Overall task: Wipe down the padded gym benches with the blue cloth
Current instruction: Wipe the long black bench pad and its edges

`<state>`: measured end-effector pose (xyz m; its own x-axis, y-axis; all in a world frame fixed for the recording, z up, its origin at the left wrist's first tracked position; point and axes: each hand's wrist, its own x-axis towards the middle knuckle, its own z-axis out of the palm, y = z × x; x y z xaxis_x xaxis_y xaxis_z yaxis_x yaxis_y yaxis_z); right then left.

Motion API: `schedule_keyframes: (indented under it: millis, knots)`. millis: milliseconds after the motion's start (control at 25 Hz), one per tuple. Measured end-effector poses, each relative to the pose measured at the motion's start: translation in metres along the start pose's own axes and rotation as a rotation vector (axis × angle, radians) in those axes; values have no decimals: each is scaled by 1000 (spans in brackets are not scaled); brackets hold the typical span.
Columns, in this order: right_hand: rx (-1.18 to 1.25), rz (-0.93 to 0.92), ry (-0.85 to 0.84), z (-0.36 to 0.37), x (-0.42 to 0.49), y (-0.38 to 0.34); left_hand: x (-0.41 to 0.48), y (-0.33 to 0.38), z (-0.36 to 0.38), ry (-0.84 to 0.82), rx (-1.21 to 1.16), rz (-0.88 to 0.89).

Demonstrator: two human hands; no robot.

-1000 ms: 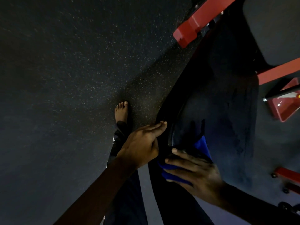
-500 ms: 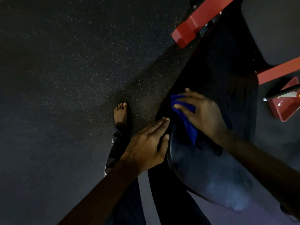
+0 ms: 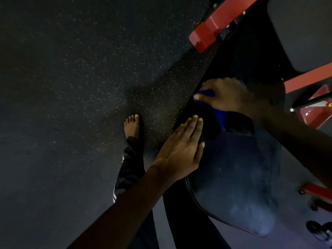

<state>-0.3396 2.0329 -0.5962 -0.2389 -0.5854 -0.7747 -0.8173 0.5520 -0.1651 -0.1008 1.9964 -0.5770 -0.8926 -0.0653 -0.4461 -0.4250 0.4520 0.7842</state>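
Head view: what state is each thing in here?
cloth: bunched under the right hand, on the pad.
pad: lying flat, pale smears near its end.
left hand: flat, fingers straight, resting on the pad's edge.
right hand: holds the cloth, pressing it down.
foot: bare, on the floor.

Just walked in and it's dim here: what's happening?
A person is cleaning a black padded bench. Their right hand holds a blue cloth down on the pad near its edge. The left hand lies flat, fingers straight, on the same edge, closer to them. A bare foot stands on the speckled floor alongside.
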Motion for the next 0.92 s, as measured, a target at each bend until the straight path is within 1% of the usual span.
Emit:
schedule_keyframes:
  millis: [80,120,240,360,480,560,640,760,800,840,920]
  knots:
    - [8,-106,41,11,-25,-13,2,-1,0,9,17,32]
    - [-2,-126,70,17,-30,-13,3,-1,0,13,27,48]
    - [25,-130,192,37,-28,-1,6,0,1,-5,40,63]
    - [71,-123,303,44,-2,26,10,0,-1,-27,78,74]
    - [76,1,261,30,39,62,16,2,-2,-88,83,76]
    - [106,55,230,18,50,75,18,3,-2,-93,114,84]
    - [124,1,253,19,39,72,20,2,-1,-108,129,90]
    - [147,-199,268,33,7,55,24,0,-1,-111,146,104]
    - [148,-238,270,35,2,53,25,0,-2,-116,150,111]
    - [149,-247,281,38,5,55,25,0,-3,-127,151,114]
    - [149,-186,290,36,25,62,30,2,-4,-148,146,112]
